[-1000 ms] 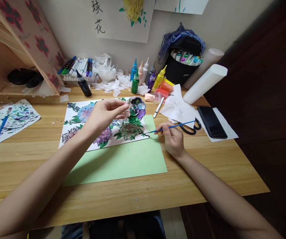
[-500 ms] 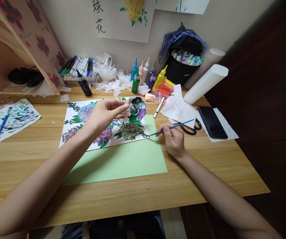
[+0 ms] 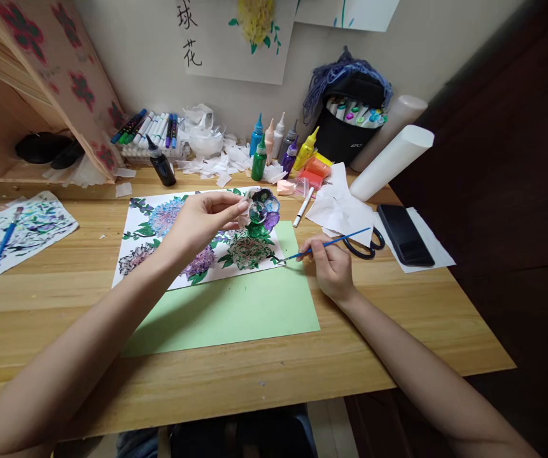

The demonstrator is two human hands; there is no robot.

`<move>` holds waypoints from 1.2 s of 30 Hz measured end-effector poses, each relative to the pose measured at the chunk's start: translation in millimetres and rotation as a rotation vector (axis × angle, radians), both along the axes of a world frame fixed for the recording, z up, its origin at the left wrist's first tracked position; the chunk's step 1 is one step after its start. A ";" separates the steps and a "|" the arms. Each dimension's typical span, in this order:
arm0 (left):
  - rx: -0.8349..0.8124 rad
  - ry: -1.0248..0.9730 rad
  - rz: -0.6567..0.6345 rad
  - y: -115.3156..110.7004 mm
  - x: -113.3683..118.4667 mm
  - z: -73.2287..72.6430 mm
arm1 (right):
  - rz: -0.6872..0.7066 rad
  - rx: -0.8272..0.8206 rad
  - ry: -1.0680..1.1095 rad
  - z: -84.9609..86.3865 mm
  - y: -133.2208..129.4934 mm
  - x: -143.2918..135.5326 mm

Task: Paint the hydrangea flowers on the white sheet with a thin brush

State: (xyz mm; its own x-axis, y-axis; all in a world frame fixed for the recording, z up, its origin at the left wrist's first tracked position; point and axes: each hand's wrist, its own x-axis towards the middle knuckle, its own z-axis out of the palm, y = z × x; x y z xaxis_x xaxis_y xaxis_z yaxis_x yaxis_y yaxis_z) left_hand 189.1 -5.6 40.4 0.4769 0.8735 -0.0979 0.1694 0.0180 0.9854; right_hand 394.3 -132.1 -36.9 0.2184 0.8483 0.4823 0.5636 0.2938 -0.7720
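My left hand (image 3: 207,219) pinches the edge of a small round palette (image 3: 264,210) smeared with green, purple, black and white paint, held above the painting. My right hand (image 3: 331,267) is closed around a thin blue paintbrush (image 3: 331,242). The brush tip meets the lower right corner of the white painting sheet (image 3: 133,254), beside a dark green leaf mark. Textured flowers in blue, purple, pink and green cover that sheet, partly hidden by my left forearm. Beneath it lies a light green sheet (image 3: 245,312).
Paint bottles (image 3: 258,158), paper scraps (image 3: 216,165) and markers (image 3: 156,127) line the back. Black scissors (image 3: 364,248), a phone (image 3: 405,235) and a white roll (image 3: 393,162) lie right. Another blue brush (image 3: 0,249) rests on stained paper (image 3: 39,222) at left.
The palette in my left hand has tilted slightly. My right hand and its brush have hardly moved.
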 end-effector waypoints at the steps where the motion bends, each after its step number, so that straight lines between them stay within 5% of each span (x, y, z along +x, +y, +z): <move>1: -0.007 -0.005 -0.004 0.1 0.2 -0.4 | -0.001 -0.005 -0.010 -0.2 0.3 0.2; 10: -0.100 -0.030 -0.039 -8.0 6.5 -6.3 | -0.068 0.449 0.025 7.4 -2.1 -6.5; 18: -0.090 0.026 -0.069 -15.2 10.4 -6.8 | 0.133 0.243 -0.126 9.7 -6.5 -10.4; 26: -0.061 0.001 -0.052 -10.8 8.5 -5.9 | -0.045 0.417 -0.067 12.8 -7.3 -3.6; 36: 0.027 -0.043 0.043 0.4 0.8 -1.5 | 0.022 0.174 -0.257 14.0 -2.7 0.1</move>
State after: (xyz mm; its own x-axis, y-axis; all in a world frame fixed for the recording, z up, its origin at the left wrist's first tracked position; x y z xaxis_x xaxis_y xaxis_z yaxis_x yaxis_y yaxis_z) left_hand 189.8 -5.1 39.0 0.4424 0.8952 -0.0545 0.1266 -0.0022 0.9920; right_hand 394.4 -134.8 -22.9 0.0530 0.7513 0.6578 0.7263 0.4231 -0.5417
